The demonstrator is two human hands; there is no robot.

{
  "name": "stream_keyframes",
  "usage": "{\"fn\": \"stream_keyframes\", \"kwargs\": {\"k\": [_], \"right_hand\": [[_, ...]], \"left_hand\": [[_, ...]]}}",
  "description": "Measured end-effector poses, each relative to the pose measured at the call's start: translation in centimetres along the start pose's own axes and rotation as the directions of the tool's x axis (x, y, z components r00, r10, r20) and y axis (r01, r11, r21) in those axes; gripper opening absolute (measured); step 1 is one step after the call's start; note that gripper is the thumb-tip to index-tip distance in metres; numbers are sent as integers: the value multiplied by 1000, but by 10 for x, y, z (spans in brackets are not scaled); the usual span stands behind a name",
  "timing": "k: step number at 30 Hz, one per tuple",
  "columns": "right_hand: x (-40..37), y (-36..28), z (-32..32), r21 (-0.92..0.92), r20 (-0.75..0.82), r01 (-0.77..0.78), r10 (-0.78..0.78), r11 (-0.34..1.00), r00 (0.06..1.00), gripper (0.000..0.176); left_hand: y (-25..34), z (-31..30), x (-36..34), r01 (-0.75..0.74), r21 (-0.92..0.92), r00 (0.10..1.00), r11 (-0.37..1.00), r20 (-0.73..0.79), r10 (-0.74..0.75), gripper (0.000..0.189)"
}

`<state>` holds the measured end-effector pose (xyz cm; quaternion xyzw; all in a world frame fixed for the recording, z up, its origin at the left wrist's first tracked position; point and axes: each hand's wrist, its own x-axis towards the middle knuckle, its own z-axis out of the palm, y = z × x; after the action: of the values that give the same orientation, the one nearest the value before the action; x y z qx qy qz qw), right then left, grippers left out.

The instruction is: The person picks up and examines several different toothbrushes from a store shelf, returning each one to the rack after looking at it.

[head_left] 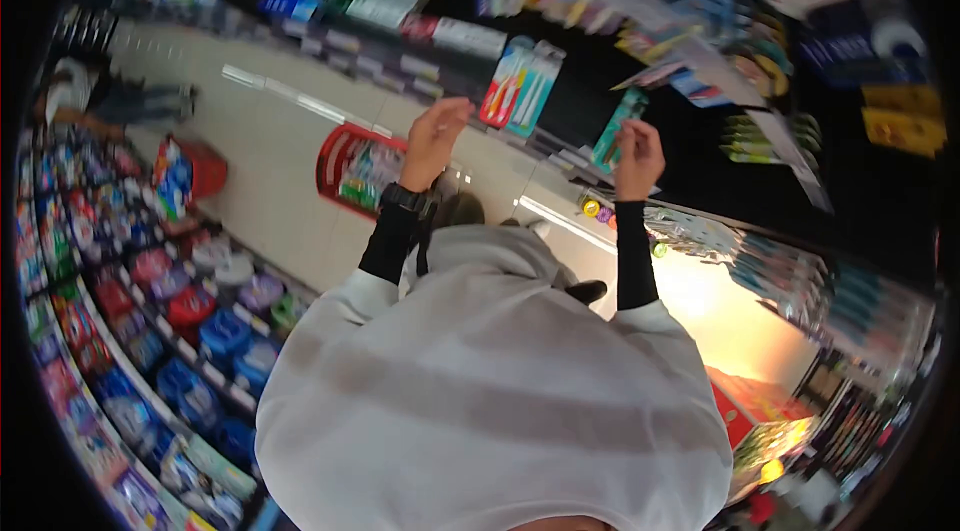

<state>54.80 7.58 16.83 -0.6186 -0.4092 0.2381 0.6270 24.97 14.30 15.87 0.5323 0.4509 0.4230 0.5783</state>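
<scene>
My right hand (640, 159) is closed on a narrow green toothbrush pack (621, 126) at the front edge of the dark shelf (575, 96). To the left, my left hand (432, 146) hovers loosely curled with nothing visible in it. Its fingertips are just short of a red toothbrush pack (506, 83). Beside that one, a teal toothbrush pack (537, 89) lies on the shelf, the two packs touching. Blur hides the finer finger detail.
A red basket (326, 166) with packaged goods stands on the floor (270, 141) below my left hand. Another red basket (208, 169) is farther left, near a person (130, 96). Packed shelves (190, 331) line the left, and hanging packs (770, 139) crowd the right.
</scene>
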Motion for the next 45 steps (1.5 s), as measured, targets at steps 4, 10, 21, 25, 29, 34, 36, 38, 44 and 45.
{"fn": "stream_keyframes", "kwargs": {"k": [4, 10, 21, 25, 29, 34, 36, 38, 44, 45], "right_hand": [[-45, 80, -45, -183, 74, -152, 168, 971, 983, 10], [-58, 150, -82, -574, 5, -112, 140, 811, 990, 8], [-56, 155, -91, -771, -69, -115, 98, 626, 993, 14], [-62, 153, -95, -792, -41, -80, 78, 606, 996, 14], [-66, 153, -96, -772, -74, -135, 124, 620, 989, 17], [-62, 166, -103, -727, -95, -264, 287, 633, 953, 25], [-59, 172, -99, -715, -125, -320, 337, 621, 933, 29], [-57, 173, -87, -697, -135, -290, 277, 656, 951, 35], [-56, 202, -70, -753, -185, -310, 265, 580, 946, 38], [-56, 207, -67, -795, -187, -293, 243, 531, 952, 38]], "left_hand": [[-104, -44, -111, 158, 270, 987, 950, -57, -149, 19], [-149, -52, -194, 432, 497, 900, 752, -180, -397, 32], [-172, -38, -156, 416, 495, 907, 763, -170, -385, 34], [-174, -44, -153, 405, 490, 909, 772, -120, -400, 34], [-177, -45, -152, 362, 431, 931, 826, -134, -338, 30], [-176, -41, -147, 465, 387, 885, 796, -174, -432, 37], [-177, -42, -143, 556, 335, 829, 761, -156, -537, 42], [-190, -46, -135, 567, 320, 823, 759, -188, -536, 54], [-197, -45, -108, 450, 545, 893, 708, -257, -370, 60], [-184, -47, -104, 474, 532, 880, 701, -254, -402, 60]]}}
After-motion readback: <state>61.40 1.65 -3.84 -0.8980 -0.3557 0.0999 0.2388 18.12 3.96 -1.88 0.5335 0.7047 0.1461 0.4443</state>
